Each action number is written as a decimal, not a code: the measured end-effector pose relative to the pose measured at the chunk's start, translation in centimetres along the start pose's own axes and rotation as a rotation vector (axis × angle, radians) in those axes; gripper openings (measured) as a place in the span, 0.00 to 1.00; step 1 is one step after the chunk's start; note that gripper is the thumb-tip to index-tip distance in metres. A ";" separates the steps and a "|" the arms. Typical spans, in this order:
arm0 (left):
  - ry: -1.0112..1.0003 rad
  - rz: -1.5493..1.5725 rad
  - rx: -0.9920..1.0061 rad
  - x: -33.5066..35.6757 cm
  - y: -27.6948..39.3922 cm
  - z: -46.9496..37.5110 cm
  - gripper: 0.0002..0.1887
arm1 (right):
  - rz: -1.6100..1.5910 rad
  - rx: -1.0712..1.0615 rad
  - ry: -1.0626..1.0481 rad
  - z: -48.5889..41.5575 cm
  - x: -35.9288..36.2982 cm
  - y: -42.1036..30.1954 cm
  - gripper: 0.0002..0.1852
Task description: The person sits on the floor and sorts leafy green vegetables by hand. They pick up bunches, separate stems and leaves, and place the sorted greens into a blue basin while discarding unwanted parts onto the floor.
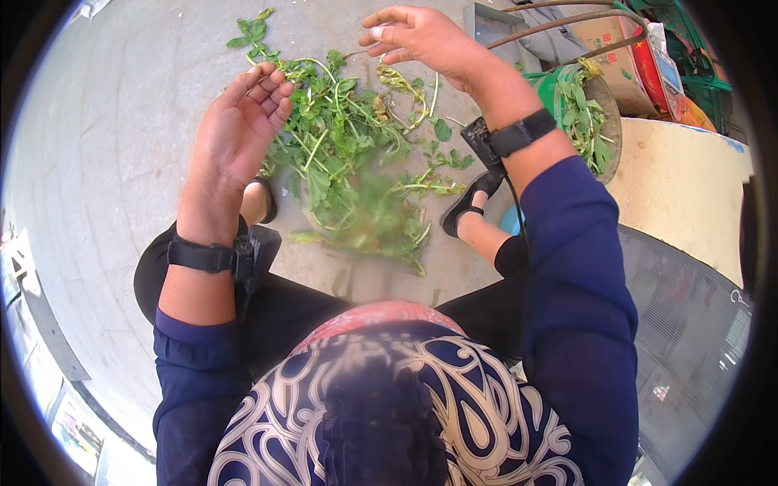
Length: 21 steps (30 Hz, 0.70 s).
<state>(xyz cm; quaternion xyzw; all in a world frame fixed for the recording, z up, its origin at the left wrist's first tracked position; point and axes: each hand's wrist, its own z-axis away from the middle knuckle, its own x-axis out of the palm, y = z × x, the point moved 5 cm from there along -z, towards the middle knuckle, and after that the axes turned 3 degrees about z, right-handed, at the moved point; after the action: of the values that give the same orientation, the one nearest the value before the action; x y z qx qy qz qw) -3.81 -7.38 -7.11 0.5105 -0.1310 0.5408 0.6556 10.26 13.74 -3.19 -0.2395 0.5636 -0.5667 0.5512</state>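
A loose heap of leafy green stems (340,133) lies on the concrete floor between my feet, with some yellowed, wilted leaves (395,79) at its right side. Over the heap's left edge, my left hand (249,115) is palm up, its fingers loosely curled and nothing visible in it. A leafy sprig (255,33) shows just beyond those fingertips. My right hand (419,42) hangs above the far side, fingers apart and holding nothing that I can see. A thin stem passes beneath it; contact cannot be made out. The heap's near part is blurred.
At the right, a green bucket (550,79) has leafy greens (586,121) at its mouth. Beyond it are a curved metal rod (565,18) and a cardboard box (608,61). A pale board (674,176) and a grey mesh surface (674,322) lie nearer. My shoes (471,203) flank the heap.
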 end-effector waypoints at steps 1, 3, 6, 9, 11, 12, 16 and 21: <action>0.030 -0.034 -0.008 0.0 -0.4 -0.2 0.13 | -0.060 0.114 0.071 -0.5 0.0 3.5 0.24; 0.124 -0.113 -0.032 -0.6 -1.6 -0.8 0.15 | -0.135 0.334 0.180 -0.2 0.5 11.5 0.25; 0.286 -0.270 -0.120 -2.4 -3.9 -0.9 0.16 | -0.167 0.601 0.398 3.7 1.2 24.1 0.28; 0.379 -0.318 -0.197 -4.5 -5.7 -1.0 0.18 | -0.004 0.775 0.476 9.1 1.4 33.9 0.34; 0.418 -0.330 -0.229 -5.7 -6.3 -1.1 0.18 | 0.118 0.864 0.502 12.3 1.1 38.0 0.37; 0.426 -0.326 -0.245 -6.0 -6.5 -1.3 0.18 | 0.216 0.915 0.510 13.2 0.8 39.5 0.39; 0.389 -0.311 -0.292 -5.5 -7.6 -1.5 0.17 | 0.175 0.982 0.601 15.2 -0.4 43.3 0.43; 0.235 -0.234 -0.337 -2.8 -7.8 -1.8 0.16 | 0.293 1.027 0.666 14.8 -1.0 45.4 0.48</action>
<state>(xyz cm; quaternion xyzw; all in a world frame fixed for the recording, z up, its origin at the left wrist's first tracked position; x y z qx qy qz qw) 0.99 -6.75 -14.02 0.3389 -0.0822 0.4875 0.8005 39.83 20.15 -40.12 0.3247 0.3880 -0.7279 0.4628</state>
